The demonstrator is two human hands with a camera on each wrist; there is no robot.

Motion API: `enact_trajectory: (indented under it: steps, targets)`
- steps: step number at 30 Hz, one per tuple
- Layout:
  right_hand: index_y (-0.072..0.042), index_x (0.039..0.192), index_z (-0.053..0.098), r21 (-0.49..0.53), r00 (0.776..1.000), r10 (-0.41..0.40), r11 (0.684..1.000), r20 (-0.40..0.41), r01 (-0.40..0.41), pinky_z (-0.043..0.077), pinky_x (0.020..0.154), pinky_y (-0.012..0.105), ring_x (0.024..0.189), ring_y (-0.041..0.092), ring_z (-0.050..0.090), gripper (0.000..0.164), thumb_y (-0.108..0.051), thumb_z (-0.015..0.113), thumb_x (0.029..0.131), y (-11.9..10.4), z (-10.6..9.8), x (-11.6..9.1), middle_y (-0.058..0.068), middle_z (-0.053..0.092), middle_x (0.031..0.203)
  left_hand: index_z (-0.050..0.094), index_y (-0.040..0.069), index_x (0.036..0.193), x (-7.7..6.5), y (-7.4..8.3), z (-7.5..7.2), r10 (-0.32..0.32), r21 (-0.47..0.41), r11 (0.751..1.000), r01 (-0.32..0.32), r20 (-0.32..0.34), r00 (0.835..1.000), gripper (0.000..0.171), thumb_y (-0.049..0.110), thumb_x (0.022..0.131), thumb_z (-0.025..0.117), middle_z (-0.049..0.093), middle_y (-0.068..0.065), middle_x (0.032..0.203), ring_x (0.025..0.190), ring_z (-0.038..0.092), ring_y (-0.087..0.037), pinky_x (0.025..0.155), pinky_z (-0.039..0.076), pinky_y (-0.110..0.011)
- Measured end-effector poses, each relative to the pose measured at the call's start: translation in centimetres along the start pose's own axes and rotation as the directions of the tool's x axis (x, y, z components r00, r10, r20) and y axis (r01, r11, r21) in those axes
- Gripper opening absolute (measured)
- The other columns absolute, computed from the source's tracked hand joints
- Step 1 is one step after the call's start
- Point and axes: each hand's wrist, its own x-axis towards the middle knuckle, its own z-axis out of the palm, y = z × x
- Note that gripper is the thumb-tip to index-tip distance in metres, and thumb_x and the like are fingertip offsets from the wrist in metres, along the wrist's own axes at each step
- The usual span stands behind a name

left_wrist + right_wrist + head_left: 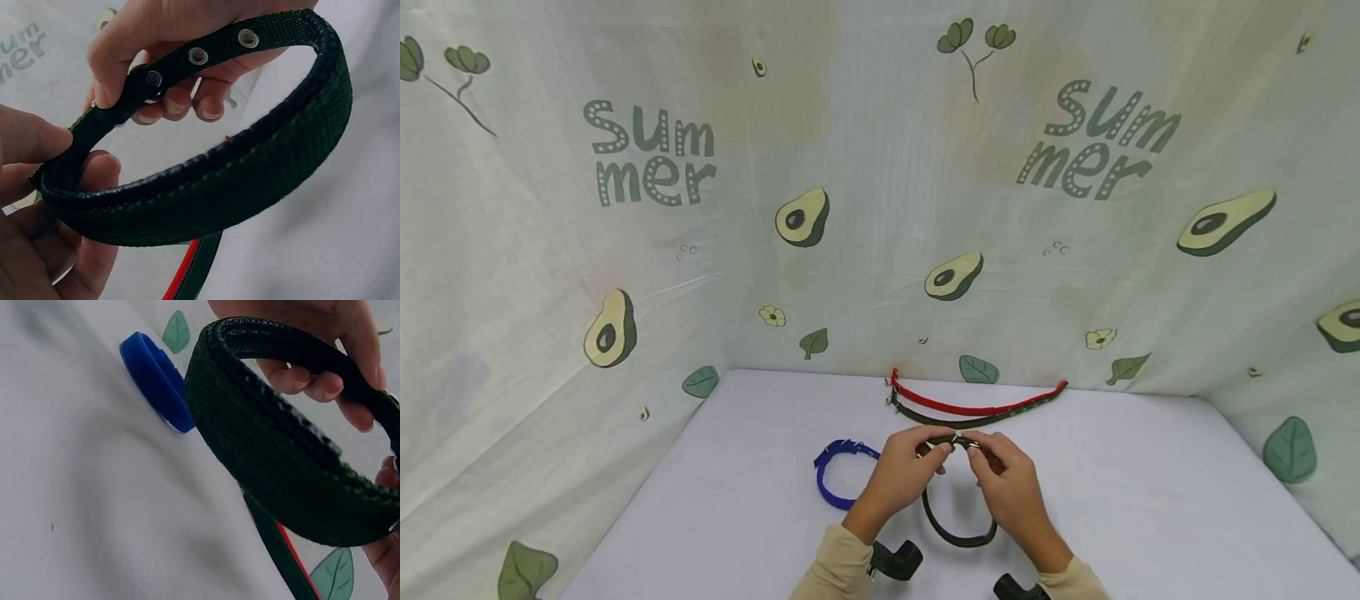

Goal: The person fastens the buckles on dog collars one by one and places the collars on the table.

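Observation:
A dark green woven collar (pixel 958 542) forms a closed loop between my two hands, hanging just above the white table. My left hand (pixel 901 472) pinches its top end from the left. From the other side, my right hand (pixel 1013 487) pinches the same strap close by, thumb and fingertips on the band. In the left wrist view the collar (pixel 212 197) shows several metal-rimmed eyelets (pixel 198 56) and a black padded lining. Fingers partly hide the join where the ends overlap. The right wrist view shows the collar's (pixel 269 462) broad woven outer side.
Left of my hands lies a blue collar (pixel 822 477), curled into a ring. A red collar (pixel 955 408) and another dark green collar (pixel 951 423) stretch along the back of the white table (pixel 715 508). Behind stands a printed cloth backdrop (pixel 880 167).

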Motion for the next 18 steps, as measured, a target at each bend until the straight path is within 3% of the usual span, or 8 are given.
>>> enact_trajectory:
  steps: [4,6,11,13,18]
  targets:
    - [-0.014,0.108,0.074,-0.026,0.999,-0.031,0.999,0.007,0.031,0.048,0.052,0.024,0.062,0.01,0.054,0.021,0.0,0.065,0.095,0.3,0.1,0.1,-0.005,0.054,0.079,0.073,0.015,0.12,0.3,-0.3,-0.1,0.028,0.074,0.997,-0.029,0.012,1.0,0.024,0.025,0.099,0.065,0.07,0.008,0.09,0.07,0.063,-0.004,0.054,0.048,-0.024]
    - [-0.014,0.106,0.074,-0.033,0.999,-0.044,0.998,0.018,0.044,0.047,0.051,0.024,0.062,0.009,0.053,0.02,0.0,0.064,0.095,0.4,0.3,0.1,-0.006,0.053,0.079,0.073,0.015,0.119,0.2,-0.6,-0.3,0.047,0.164,0.985,-0.049,0.018,0.999,0.024,0.025,0.099,0.065,0.071,0.009,0.094,0.073,0.062,-0.001,0.057,0.049,-0.023]
    - [-0.015,0.106,0.074,-0.038,0.998,-0.034,0.999,0.05,0.036,0.046,0.051,0.024,0.062,0.009,0.053,0.019,-0.001,0.065,0.095,0.9,0.6,0.0,-0.006,0.054,0.079,0.076,0.02,0.115,0.1,-1.3,-0.8,0.104,0.398,0.912,-0.099,0.009,0.995,0.022,0.03,0.097,0.068,0.072,0.013,0.102,0.079,0.06,0.002,0.063,0.049,-0.021]
    - [-0.016,0.107,0.074,-0.026,0.999,-0.007,1.0,0.053,0.009,0.046,0.051,0.024,0.061,0.009,0.053,0.019,-0.003,0.067,0.094,1.0,0.6,-0.2,-0.006,0.054,0.078,0.077,0.02,0.113,0.1,-1.6,-0.8,0.115,0.425,0.899,-0.103,-0.003,0.993,0.021,0.03,0.097,0.069,0.072,0.013,0.102,0.079,0.059,0.002,0.063,0.048,-0.021]
    - [-0.012,0.113,0.074,0.039,0.998,0.032,0.999,0.053,-0.035,0.05,0.051,0.026,0.06,0.012,0.056,0.022,-0.005,0.071,0.093,1.2,0.4,-0.3,-0.005,0.06,0.081,0.079,0.019,0.106,0.3,-1.7,-0.6,0.137,0.44,0.894,-0.09,-0.075,0.988,0.016,0.028,0.096,0.07,0.072,0.014,0.093,0.069,0.054,0.001,0.058,0.045,-0.02]
